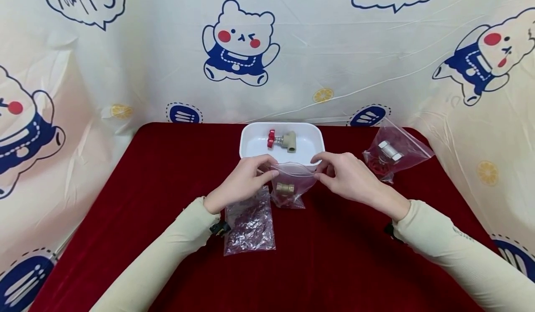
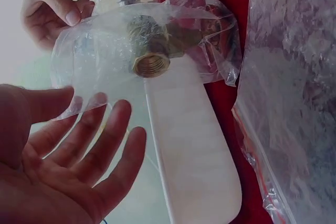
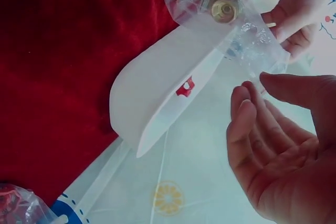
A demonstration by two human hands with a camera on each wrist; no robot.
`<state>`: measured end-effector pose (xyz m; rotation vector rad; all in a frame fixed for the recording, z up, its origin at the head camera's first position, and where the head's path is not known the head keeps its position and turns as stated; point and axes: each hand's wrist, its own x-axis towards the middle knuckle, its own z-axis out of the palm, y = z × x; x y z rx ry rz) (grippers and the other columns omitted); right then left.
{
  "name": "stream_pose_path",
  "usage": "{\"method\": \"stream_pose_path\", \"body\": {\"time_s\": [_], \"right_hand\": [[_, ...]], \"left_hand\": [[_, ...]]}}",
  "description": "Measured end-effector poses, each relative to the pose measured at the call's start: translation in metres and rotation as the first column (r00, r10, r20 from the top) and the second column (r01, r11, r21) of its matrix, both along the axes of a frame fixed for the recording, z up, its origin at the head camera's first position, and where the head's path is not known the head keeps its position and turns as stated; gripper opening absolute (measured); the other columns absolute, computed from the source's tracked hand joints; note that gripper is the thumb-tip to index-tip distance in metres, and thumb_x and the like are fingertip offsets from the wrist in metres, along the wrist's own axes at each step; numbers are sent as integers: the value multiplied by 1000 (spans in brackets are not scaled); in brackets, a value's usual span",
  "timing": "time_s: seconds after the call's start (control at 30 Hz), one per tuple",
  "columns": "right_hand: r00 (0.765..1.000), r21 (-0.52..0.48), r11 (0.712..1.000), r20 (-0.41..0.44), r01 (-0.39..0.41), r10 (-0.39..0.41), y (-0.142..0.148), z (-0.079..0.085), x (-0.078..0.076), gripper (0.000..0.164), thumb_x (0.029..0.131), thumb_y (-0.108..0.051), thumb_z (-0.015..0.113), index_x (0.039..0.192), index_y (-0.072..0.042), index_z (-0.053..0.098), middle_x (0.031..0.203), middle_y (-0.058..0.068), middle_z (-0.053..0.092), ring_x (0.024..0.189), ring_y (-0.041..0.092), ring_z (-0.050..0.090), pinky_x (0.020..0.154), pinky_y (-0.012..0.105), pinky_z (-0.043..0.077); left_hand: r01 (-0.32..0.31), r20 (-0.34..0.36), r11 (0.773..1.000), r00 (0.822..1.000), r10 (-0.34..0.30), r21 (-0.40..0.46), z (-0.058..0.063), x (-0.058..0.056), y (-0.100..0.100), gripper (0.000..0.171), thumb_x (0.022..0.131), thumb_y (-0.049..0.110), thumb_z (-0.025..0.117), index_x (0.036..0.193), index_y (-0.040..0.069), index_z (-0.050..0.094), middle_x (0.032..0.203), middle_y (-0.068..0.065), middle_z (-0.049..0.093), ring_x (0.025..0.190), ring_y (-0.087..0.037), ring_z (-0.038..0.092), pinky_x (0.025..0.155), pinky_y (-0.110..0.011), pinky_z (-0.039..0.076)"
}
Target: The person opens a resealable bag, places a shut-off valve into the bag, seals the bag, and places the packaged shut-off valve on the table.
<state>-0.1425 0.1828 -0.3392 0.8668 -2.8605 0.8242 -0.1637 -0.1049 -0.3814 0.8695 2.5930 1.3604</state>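
While your left hand [image 1: 251, 175] pinches one top corner of a clear plastic bag [image 1: 300, 185] and your right hand [image 1: 340, 172] pinches the other, a brass threaded fitting [image 1: 285, 189] sits low inside it, on your side of the white rectangular tray [image 1: 309, 145]. A beige, red-wheeled valve [image 1: 288, 140] lies in the tray

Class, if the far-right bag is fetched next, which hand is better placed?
Probably the right hand: the far-right bag lies on that side, while the left hand is farther away. Both pinch the middle bag, so either must release first.
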Motion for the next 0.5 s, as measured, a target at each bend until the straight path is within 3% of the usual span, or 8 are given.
{"method": "stream_pose_path", "body": {"time_s": [0.13,0.5], "right_hand": [[1000,33,999,-15,11,-11,2,-2,-2,4,94,-14,79,98,-11,79,79,-7,70,68,9,60,60,33,52],[999,60,998,-49,1,2,6,0,-12,4,97,-13,77,95,-10,78,82,-5,71,71,11,61,64,36,54]], "left_hand": [[-42,-31,999,999,43,23,2,2,-1,5,103,9,69,104,9,74,98,-1,73,87,-15,68,79,-36,59],[-91,-73,996,993,92,21,8,9,0,5,102,11,72,99,11,76,93,0,74,80,-13,66,74,-33,59]]}}
